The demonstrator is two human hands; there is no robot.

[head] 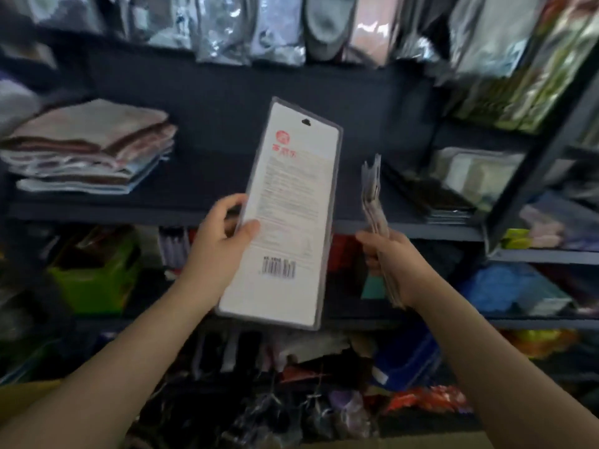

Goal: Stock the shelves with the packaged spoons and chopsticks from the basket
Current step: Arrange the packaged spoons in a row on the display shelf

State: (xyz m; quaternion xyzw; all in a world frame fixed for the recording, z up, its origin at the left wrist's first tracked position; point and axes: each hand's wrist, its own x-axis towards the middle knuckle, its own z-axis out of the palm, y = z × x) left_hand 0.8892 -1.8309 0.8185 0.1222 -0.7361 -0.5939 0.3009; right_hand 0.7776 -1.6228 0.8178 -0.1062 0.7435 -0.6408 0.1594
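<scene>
Step in hand: placement. Left hand [223, 234] pinches one flat package [285, 215]; right hand [385, 254] clamps a package stack [374, 202]. Next: set package on centre-frame shelf [207, 183].

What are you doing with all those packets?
A person is stocking store shelves. The left hand holds one long flat white packet up, back side showing, with a red logo and a barcode. The right hand grips a stack of similar packets edge-on. Both are raised before the dark middle shelf, which has bare space between folded cloths and other packaged goods. Nothing from either hand is on the shelf yet.
</scene>
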